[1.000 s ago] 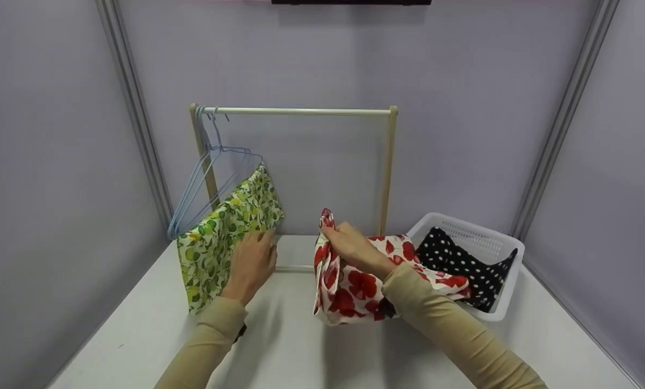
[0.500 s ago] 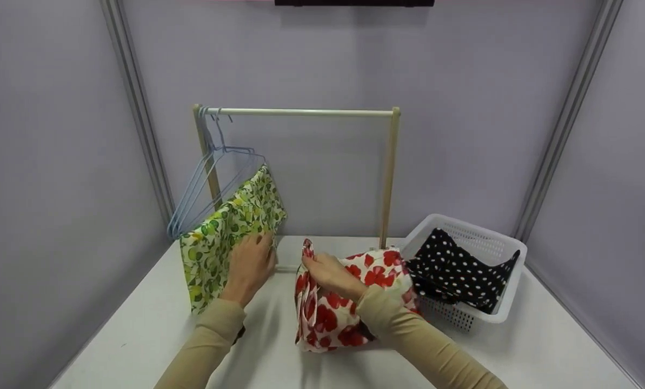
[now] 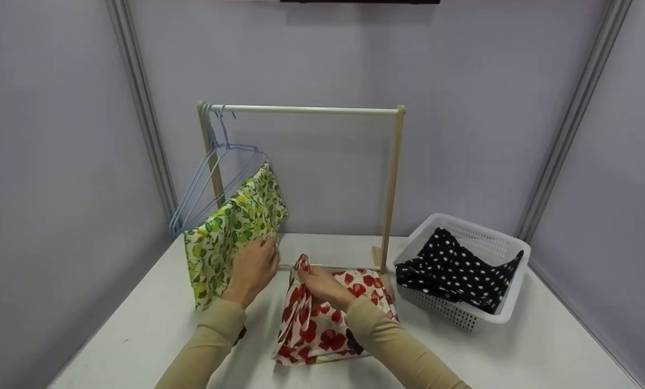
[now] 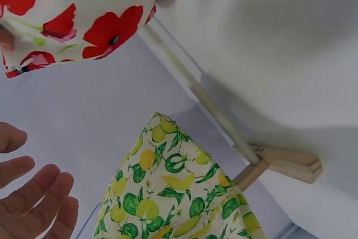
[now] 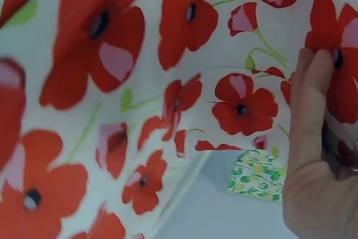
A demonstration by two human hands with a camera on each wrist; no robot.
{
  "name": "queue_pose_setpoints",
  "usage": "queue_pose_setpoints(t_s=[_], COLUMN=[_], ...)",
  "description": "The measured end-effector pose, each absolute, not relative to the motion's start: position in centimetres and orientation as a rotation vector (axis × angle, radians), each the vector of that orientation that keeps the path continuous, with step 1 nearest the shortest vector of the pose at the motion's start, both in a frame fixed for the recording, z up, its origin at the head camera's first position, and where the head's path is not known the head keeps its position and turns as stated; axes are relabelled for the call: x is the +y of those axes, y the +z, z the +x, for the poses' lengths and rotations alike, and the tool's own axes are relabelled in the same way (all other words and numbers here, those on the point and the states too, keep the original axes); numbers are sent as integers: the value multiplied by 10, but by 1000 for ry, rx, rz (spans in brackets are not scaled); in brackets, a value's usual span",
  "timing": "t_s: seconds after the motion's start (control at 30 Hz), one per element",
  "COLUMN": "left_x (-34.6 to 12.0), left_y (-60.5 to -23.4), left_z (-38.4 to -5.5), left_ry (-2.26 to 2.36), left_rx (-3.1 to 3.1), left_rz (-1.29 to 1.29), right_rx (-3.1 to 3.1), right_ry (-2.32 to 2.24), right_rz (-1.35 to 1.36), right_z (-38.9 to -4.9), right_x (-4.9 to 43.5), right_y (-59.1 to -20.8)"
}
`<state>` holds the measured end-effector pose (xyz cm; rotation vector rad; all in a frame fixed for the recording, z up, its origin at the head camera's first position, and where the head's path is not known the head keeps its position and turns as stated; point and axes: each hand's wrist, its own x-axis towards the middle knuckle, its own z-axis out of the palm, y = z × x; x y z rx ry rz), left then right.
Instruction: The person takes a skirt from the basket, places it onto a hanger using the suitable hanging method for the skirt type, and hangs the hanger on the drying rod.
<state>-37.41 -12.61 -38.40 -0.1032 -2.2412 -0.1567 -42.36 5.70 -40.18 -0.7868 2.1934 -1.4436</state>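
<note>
In the head view, my right hand (image 3: 325,286) pinches the gathered upper edge of a white cloth with red poppies (image 3: 330,329). The rest of this cloth spreads down onto the table. In the right wrist view, the poppy print fills most of the picture, with my fingers against its folds. My left hand (image 3: 253,267) is in front of a white cloth with green and yellow lemons (image 3: 241,210), which hangs from a light blue hanger. Loosely bent and bare of anything, its fingers (image 4: 33,194) show beside the lemon cloth in the left wrist view.
A wooden rack (image 3: 391,189) with a pale top rail (image 3: 311,110) stands at the back. Several blue hangers (image 3: 198,183) bunch at its left end. To the right, a white plastic basket (image 3: 509,302) holds a black polka-dot cloth (image 3: 463,270). Grey partition walls enclose the table.
My right hand has moved left and down, drawing the poppy cloth away from the basket to the middle of the table. My left hand stays by the lemon cloth.
</note>
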Motion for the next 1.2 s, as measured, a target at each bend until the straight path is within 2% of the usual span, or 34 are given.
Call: queue_pose_setpoints(t_s=[0.37,0.67,0.93,1.2], left_x=[-128,-136,-141,-141], left_y=[-393,-405,-414,-416], left_z=[-364,-359,-354,-343], left_ry=[-512,-612,-631,-513], left_rx=[-2664,-2852,-2966,-3092], left_rz=[-312,-302,-358,-277], right_rx=[2240,2236,2343,2243], right_ry=[-1355,-1248,-900,-392], right_rz=[-753,-832,-1090,-1391], right_z=[-425,-435,-447,-449], right_x=[54,73,103,143], right_y=[-429,-437,-441,-432])
